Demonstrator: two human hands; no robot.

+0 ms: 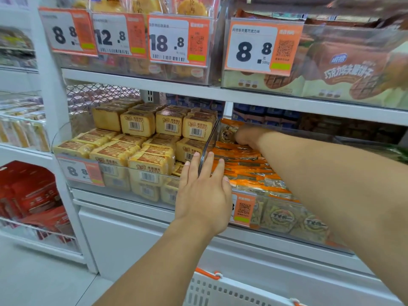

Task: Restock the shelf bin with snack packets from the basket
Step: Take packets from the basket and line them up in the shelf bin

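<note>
The orange snack packets (pixel 245 171) fill the shelf bin (pixel 309 237) at centre right of the frame. They look light, soft and slippery; grip them by the flat faces. The right hand (pixel 247 135) curls onto a packet (pixel 227 131) at the back. The left hand (pixel 204 191) lies flat, fingers straight, against the bin divider (pixel 208 146). The basket (pixel 220 290) sits at bottom centre.

Both forearms are bare, with no sleeves, and 2 bare grips: left grip (pixel 204 191), right grip (pixel 247 135).

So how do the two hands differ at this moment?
The left hand is flat, fingers straight, against the clear bin front near the divider; the right hand reaches deep into the bin, fingers curled on an orange snack packet. The left sits nearer the camera, the right further back. Both are bare.
</note>
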